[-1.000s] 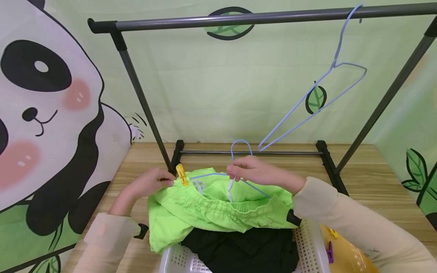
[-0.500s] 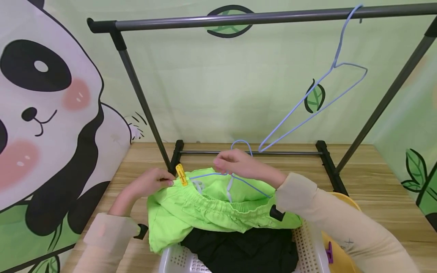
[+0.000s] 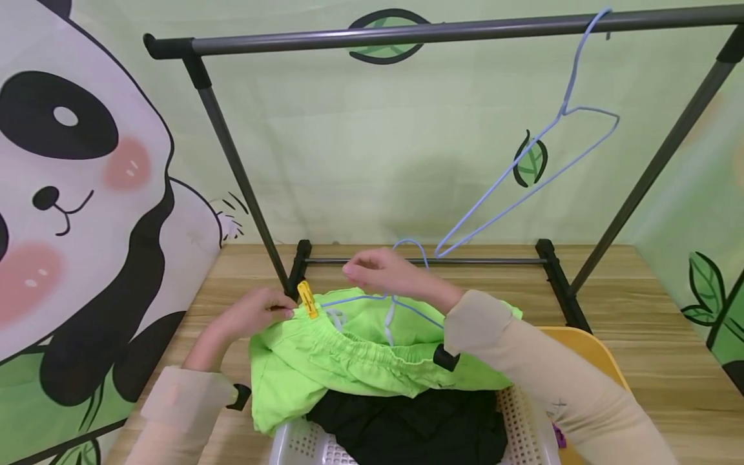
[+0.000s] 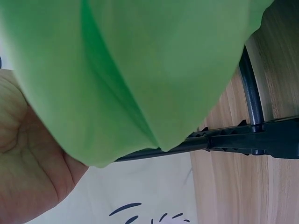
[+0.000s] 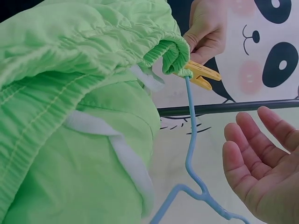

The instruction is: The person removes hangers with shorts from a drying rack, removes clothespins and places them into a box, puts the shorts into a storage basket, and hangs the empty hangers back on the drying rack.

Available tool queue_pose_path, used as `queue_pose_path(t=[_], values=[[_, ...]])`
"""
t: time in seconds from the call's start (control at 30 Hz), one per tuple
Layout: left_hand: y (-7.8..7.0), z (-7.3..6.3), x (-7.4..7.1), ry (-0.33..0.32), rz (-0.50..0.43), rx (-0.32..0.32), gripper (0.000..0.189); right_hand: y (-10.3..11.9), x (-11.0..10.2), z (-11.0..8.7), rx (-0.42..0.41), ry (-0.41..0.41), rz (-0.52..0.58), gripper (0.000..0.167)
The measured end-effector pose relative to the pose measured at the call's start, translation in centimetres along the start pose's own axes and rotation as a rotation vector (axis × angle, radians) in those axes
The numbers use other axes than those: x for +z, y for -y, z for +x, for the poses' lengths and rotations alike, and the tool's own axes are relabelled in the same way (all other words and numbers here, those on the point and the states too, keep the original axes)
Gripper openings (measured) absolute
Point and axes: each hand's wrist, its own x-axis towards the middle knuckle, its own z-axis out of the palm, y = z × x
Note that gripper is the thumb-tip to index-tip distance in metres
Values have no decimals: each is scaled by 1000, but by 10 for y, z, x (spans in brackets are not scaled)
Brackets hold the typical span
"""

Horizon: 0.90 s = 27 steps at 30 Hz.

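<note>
Bright green elastic-waist shorts [image 3: 360,361] lie over a blue wire hanger [image 3: 354,298], with white drawstrings showing inside the waistband. A yellow clothespin [image 3: 307,299] clips the waistband's left corner to the hanger. Beside that clothespin, my left hand [image 3: 256,314] pinches the waistband edge; in the left wrist view the green cloth hides its fingertips. My right hand [image 3: 386,274] hovers above the hanger, holding nothing. In the right wrist view its fingers [image 5: 252,142] are loosely bent, apart from the hanger and the clothespin.
Beneath the shorts, a black garment [image 3: 407,423] lies in a white perforated basket [image 3: 529,423]. A yellow container [image 3: 593,352] stands at right, with a purple clothespin [image 3: 559,436] near it. Behind stands a dark rack [image 3: 372,40], from which another blue hanger [image 3: 523,161] hangs.
My right hand has moved left and slightly up, away from the hanger's neck toward the yellow clothespin. The left hand keeps its pinch on the waistband.
</note>
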Motion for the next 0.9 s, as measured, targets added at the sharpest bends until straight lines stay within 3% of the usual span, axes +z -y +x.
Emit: queue_pose_path(t=[0.27, 0.4, 0.9], values=[[2, 0, 1, -5, 1, 3, 19, -3, 10, 13, 12, 3, -60, 32], [1, 0, 1, -6, -6, 8, 19, -4, 13, 18, 58, 15, -56, 33], [-4, -1, 0, -12, 12, 23, 18, -11, 19, 36, 267, 59, 142, 36]])
